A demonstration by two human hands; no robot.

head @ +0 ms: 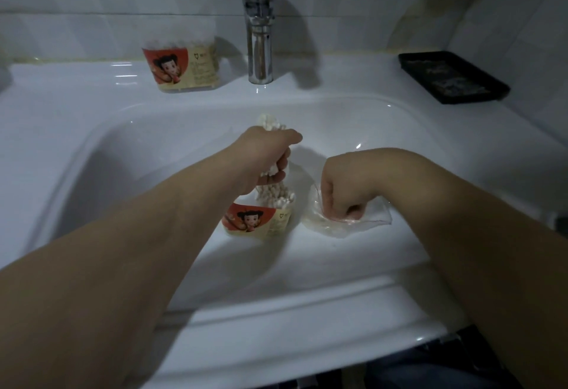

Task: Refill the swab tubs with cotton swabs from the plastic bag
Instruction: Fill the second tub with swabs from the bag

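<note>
Left hand [270, 155] fisted mid-shaft round light, loose cotton swabs [271, 123], over the open tub [261, 221] in the sink basin [368, 130]. Right hand [344, 192] curled, gripping the limp plastic bag [319, 224] alongside. Slack grip likely scatters swabs.

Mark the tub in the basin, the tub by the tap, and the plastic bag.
tub in the basin [258, 222]: head view, printed label.
tub by the tap [181, 66]: head view, printed label.
plastic bag [378, 218]: head view, clear film at its right edge.
</note>
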